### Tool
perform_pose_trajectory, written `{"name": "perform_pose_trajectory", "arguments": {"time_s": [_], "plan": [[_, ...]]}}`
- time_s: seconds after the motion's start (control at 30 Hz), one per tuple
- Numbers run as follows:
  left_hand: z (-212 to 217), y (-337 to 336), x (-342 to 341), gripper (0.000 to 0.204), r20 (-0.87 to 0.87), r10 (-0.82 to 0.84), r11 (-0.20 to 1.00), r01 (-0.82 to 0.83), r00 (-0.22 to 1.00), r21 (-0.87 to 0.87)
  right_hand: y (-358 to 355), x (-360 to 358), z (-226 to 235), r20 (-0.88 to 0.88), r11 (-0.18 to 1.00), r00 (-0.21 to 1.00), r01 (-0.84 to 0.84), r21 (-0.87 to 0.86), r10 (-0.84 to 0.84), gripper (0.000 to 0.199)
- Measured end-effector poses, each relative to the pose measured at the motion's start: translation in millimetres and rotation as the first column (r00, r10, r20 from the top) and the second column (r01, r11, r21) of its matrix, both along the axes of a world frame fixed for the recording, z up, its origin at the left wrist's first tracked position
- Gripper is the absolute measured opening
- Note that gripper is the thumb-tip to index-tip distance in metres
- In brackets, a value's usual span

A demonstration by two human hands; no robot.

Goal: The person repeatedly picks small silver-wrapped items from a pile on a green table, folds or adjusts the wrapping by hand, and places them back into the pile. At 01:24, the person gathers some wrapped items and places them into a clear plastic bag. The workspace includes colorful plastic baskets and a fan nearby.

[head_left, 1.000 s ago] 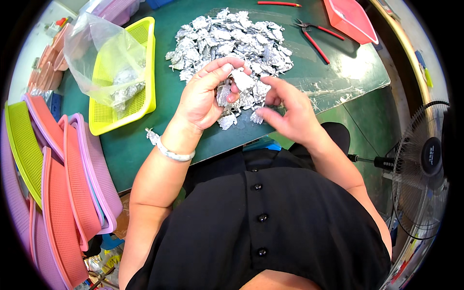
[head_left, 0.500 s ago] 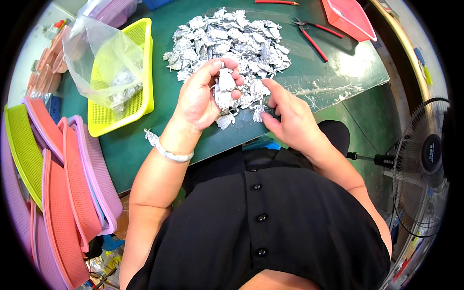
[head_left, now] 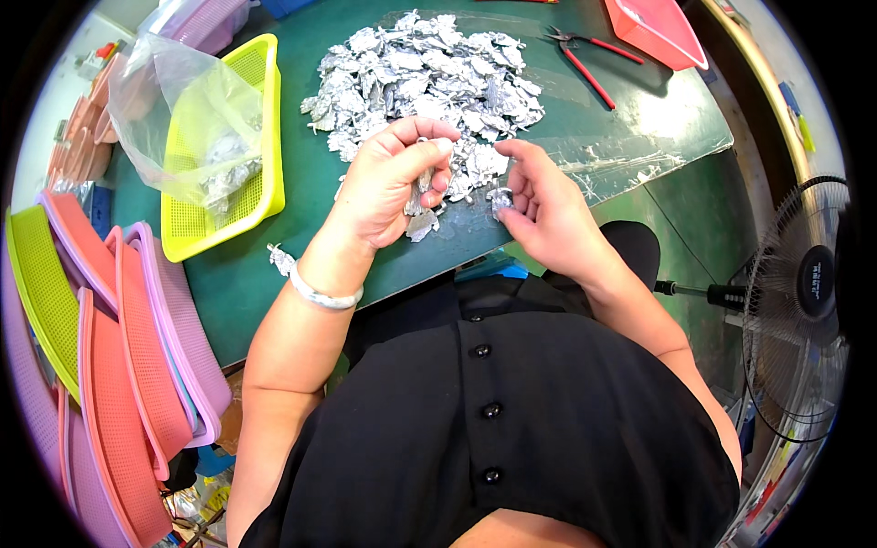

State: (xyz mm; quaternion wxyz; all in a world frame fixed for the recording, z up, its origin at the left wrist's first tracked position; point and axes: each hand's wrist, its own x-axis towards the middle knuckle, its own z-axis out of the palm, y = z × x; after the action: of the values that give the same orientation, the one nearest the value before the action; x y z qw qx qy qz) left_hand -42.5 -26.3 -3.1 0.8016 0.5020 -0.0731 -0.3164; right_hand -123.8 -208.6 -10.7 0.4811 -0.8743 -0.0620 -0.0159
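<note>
A big heap of silver, rough-edged metal castings (head_left: 425, 73) lies on the green table. In front of it, my left hand (head_left: 388, 178) is closed around a silver metal casting (head_left: 426, 183), mostly covered by the fingers. My right hand (head_left: 548, 201) pinches a small silver metal piece (head_left: 499, 198) between thumb and fingers, just right of the heap's near end. The two hands are apart. One more casting (head_left: 422, 226) lies below my left hand near the table edge, and a single one (head_left: 281, 259) rests beside my left wrist.
A yellow-green basket (head_left: 274, 164) holding a clear plastic bag (head_left: 174, 119) stands left of the heap. Red-handled pliers (head_left: 589, 73) and a pink tray (head_left: 658, 41) are at the right. Stacked coloured baskets (head_left: 128, 365) fill the left side; a fan (head_left: 804, 292) stands right.
My left hand has turned, with its fingers curling further over the casting. My right fingers have closed on a small metal piece. The view has shifted slightly.
</note>
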Motion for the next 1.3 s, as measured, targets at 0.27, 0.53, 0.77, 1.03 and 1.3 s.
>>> {"name": "perform_pose_trajectory", "arguments": {"time_s": [0.27, 0.53, 0.77, 1.03, 1.3], "plan": [[2, -6, -8, 0.020, 0.128, -0.110, 0.955, 0.069, 0.986, 0.287, 5, 12, -4, -0.029, 0.712, 0.997, -0.030, 0.701, 0.071, 0.056], [0, -4, -5, 0.013, 0.070, 0.006, 0.981, -0.020, 0.998, 0.195, 2, 18, -1, -0.152, 0.572, 0.973, 0.025, 0.820, 0.175, 0.048], [1, -5, -7, 0.014, 0.086, 0.052, 0.978, -0.068, 0.995, 0.197, 6, 19, 1, -0.188, 0.534, 0.966, 0.066, 0.843, 0.178, 0.047], [-1, -5, -4, 0.017, 0.082, 0.070, 0.983, -0.083, 0.994, 0.166, 11, 21, 0, -0.086, 0.611, 0.995, 0.032, 0.791, 0.058, 0.048], [-1, -6, -6, 0.021, 0.063, 0.077, 0.997, -0.075, 0.995, -0.020, 24, 24, -1, 0.646, 0.998, 0.764, -0.036, 0.047, -0.003, 0.048]]}}
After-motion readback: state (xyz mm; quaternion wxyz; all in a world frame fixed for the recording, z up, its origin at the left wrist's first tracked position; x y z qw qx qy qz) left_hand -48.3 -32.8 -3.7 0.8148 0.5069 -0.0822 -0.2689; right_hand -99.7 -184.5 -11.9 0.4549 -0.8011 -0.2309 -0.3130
